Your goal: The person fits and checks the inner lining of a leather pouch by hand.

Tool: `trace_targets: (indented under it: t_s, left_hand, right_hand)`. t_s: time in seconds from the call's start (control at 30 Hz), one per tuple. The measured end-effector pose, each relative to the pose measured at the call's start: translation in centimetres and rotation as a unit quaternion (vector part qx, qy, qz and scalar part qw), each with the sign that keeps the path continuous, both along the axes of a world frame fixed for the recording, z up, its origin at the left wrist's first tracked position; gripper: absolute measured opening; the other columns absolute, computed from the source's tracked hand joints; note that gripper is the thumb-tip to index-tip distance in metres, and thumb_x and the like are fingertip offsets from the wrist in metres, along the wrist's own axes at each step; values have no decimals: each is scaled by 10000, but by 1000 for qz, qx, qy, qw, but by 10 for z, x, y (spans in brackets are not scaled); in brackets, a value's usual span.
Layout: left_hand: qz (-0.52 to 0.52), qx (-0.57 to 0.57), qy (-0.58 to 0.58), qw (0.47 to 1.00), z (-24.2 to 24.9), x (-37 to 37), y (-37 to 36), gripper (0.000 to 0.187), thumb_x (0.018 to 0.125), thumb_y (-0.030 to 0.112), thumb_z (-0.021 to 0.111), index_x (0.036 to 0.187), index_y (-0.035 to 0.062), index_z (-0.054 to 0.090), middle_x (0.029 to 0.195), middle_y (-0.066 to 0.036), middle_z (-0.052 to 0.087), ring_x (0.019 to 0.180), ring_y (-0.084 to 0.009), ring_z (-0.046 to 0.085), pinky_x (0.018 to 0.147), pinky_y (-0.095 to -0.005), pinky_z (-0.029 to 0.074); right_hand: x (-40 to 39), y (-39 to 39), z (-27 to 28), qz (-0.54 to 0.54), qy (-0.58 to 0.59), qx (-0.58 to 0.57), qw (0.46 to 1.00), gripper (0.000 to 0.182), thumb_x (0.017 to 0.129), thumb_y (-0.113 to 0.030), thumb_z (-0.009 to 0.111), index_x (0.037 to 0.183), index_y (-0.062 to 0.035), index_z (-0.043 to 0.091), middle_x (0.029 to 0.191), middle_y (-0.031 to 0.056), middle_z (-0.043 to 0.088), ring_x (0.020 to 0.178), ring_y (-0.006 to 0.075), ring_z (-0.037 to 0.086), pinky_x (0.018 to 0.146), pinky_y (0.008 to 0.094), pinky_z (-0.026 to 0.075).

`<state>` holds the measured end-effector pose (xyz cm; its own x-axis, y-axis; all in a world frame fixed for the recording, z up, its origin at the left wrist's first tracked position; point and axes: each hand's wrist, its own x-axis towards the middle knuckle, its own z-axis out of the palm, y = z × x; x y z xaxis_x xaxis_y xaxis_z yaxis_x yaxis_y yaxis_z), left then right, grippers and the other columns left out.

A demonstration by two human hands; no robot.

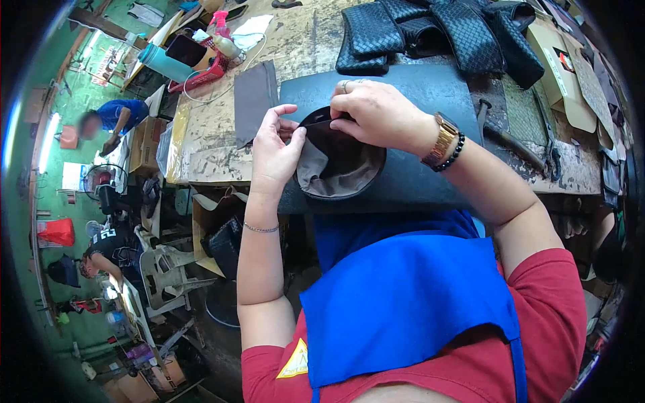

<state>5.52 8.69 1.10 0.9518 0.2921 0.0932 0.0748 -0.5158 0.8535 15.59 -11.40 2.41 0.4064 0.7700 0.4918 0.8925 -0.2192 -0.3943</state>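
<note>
A round black pouch [340, 176] with a grey-brown lining stands with its mouth towards me at the near edge of a dark board [430, 101]. My left hand [277, 144] pinches its left rim between thumb and fingers. At the far side of the rim, my right hand [376, 114] has its thumb and curled fingers closed on the edge. Part of the lining is folded inward. Beside my left hand lies a flat dark grey sheet of material [254, 101].
Several black woven-pattern bags [437, 37] are heaped at the back. A hammer [517, 144] and an open carton [561, 87] are on the right. A teal bottle [164, 64] and red basket [205, 75] stand left. Two people [121, 117] are further left, near a plastic chair [168, 272].
</note>
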Motion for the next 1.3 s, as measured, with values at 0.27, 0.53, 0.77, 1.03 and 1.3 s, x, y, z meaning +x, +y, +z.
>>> trace_targets:
  t_s: [0.27,0.53,0.77,1.03,1.3]
  left_hand:
    - [-72,-105,6,992,-1,3,2,518,901,-60,603,1386,36,449,1092,-97,664,990,-109,619,900,-246,499]
    - [-79,-200,-6,977,0,2,0,532,893,-64,598,1389,10,420,1193,-172,654,1050,-134,628,923,-258,506]
    - [-97,-236,13,967,3,3,-2,567,898,-68,593,1419,8,383,1221,-179,638,1069,-150,624,949,-279,505]
    - [-111,-248,31,962,5,5,-2,540,910,-80,542,1419,14,388,1216,-178,645,1055,-139,623,946,-269,496]
    - [-103,-247,31,963,2,6,-1,528,910,-80,534,1412,12,396,1216,-172,646,1047,-135,625,929,-260,501]
  right_hand:
    - [8,1,0,-10,96,45,994,187,838,-215,714,852,-33,678,827,140,662,796,312,657,712,385,523]
    - [14,6,-1,-63,129,27,989,225,817,-264,730,829,-40,706,773,146,687,740,297,678,692,371,535]
    - [18,7,-3,-65,145,5,987,217,801,-255,728,804,-39,705,751,144,686,725,291,681,678,370,535]
    - [20,7,-5,-59,140,16,988,216,811,-254,726,811,-39,708,755,145,691,715,293,682,675,366,538]
    - [18,5,-3,-57,140,19,988,224,829,-267,719,837,-43,715,786,144,704,744,293,692,697,365,543]
